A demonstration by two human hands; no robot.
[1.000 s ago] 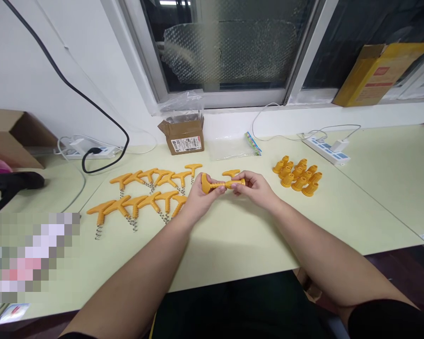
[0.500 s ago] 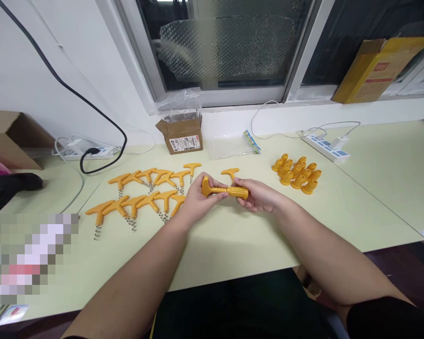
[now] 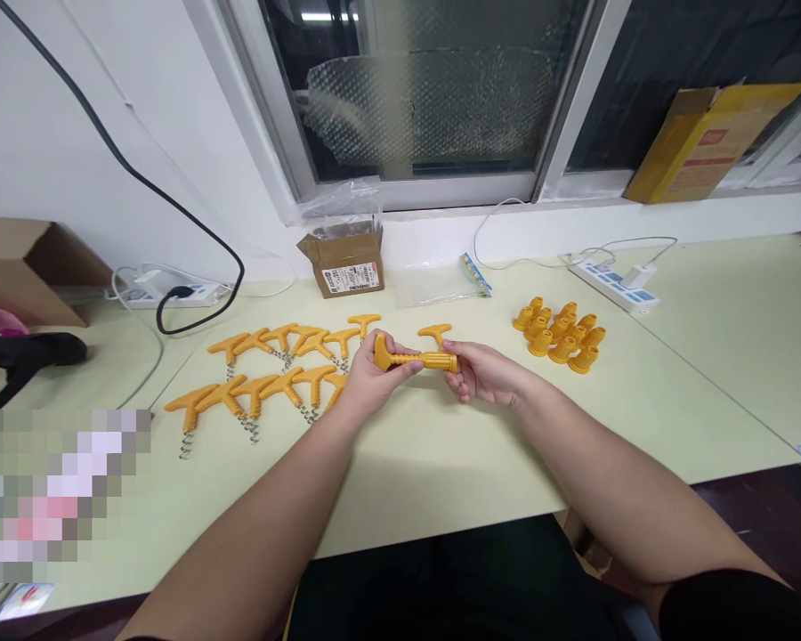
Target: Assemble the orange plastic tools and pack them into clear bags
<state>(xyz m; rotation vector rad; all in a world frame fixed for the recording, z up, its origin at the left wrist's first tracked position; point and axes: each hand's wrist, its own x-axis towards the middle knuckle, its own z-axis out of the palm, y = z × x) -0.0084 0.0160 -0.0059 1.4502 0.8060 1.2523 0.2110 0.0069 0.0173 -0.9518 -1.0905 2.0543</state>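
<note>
While the left hand [image 3: 368, 378] closes on the yellow T-handle [image 3: 381, 354], the half-curled right hand's [image 3: 492, 374] hold on the ribbed sleeve [image 3: 439, 361] is unclear; fitting seems underway, calling for alignment.

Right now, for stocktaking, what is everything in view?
T-shaped plastic handles with metal spirals: about a dozen, orange, left
Lone T-handle: one, orange, centre
Held T-handle with ribbed plastic sleeve: one each, orange, centre
Loose sleeves: about a dozen, orange, right
Cardboard boxes: three, brown or yellow, left, rear, windowsill
Flat plastic bag: one, clear, rear
Power strips: two, white, rear
Cables: several, black or white, rear
Unclear items: black, pink, far left
Window: grey-framed, rear
Tabletop: pale green
Hands: two, bare, centre
</note>
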